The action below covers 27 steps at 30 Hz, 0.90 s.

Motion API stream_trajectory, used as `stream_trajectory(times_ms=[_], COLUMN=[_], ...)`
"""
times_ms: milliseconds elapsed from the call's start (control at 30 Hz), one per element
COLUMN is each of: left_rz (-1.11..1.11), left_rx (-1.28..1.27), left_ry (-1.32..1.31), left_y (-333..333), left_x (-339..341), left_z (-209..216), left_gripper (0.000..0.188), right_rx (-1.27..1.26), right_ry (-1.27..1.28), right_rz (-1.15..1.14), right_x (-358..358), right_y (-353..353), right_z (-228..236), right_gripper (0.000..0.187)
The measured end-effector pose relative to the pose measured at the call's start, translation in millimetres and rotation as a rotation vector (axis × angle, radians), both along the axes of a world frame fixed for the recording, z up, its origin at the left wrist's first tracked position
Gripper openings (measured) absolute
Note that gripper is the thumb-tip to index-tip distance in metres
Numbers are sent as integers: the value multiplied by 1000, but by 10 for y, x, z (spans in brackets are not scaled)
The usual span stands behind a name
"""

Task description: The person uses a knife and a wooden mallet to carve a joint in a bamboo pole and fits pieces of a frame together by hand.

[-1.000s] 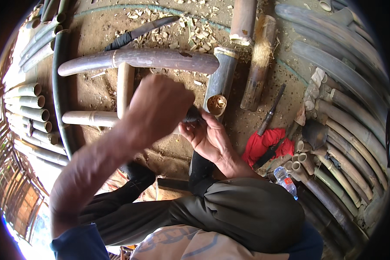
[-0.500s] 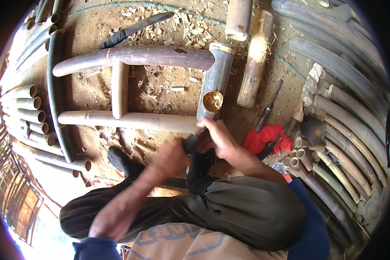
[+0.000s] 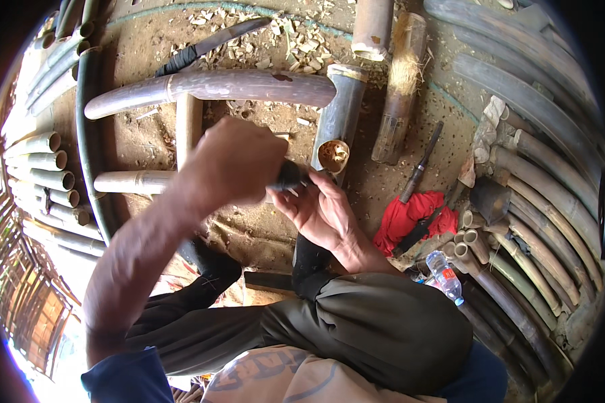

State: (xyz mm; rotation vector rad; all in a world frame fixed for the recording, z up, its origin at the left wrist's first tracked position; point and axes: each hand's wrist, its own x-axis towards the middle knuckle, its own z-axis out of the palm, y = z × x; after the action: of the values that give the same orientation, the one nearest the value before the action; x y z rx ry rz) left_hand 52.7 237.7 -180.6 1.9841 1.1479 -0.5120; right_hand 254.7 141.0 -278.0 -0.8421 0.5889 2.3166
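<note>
My left hand (image 3: pixel 232 164) is raised over the bamboo frame, its fist closed round a black handle (image 3: pixel 290 176). Whatever else belongs to that handle is hidden by my hands. Just right of it is my right hand (image 3: pixel 319 213), palm turned up and fingers apart, close against the handle's end; I cannot tell whether they touch. Beyond my right hand lies a dark bamboo post (image 3: pixel 343 111) with a round hole holding curled shavings (image 3: pixel 333 156). A curved bamboo rail (image 3: pixel 228 87) meets this post, and my left hand covers part of a lower rail (image 3: pixel 131 181) and a short crosspiece (image 3: pixel 187 127).
A knife with a black-wrapped handle (image 3: pixel 212 47) lies beyond the frame among wood chips. On the right are a slim tool (image 3: pixel 421 164), a red cloth (image 3: pixel 410 218), a plastic bottle (image 3: pixel 445 277) and stacked bamboo poles (image 3: pixel 538 181). More bamboo (image 3: pixel 40 161) is piled at left.
My left hand has risen and moved up and away with the black handle. The right hand has turned palm up and its fingers have spread. The bottle shows more fully now.
</note>
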Motion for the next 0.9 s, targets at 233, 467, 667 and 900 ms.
stream_trajectory(times_ms=[233, 467, 667, 900], left_rz=[447, 1052, 874, 290], left_rx=[-477, -256, 199, 389], left_ry=[-92, -302, -191, 204], left_y=[-649, -1921, -1348, -348], left_x=[-171, 778, 81, 458], left_z=[-605, -462, -923, -6], left_gripper=[51, 50, 19, 6], right_rx=[78, 402, 304, 219], right_ry=[-327, -749, -562, 52], right_rz=[325, 771, 349, -144], right_x=[34, 479, 9, 104], right_y=[73, -111, -5, 91], right_z=[38, 47, -361, -267], right_gripper=[33, 36, 30, 31])
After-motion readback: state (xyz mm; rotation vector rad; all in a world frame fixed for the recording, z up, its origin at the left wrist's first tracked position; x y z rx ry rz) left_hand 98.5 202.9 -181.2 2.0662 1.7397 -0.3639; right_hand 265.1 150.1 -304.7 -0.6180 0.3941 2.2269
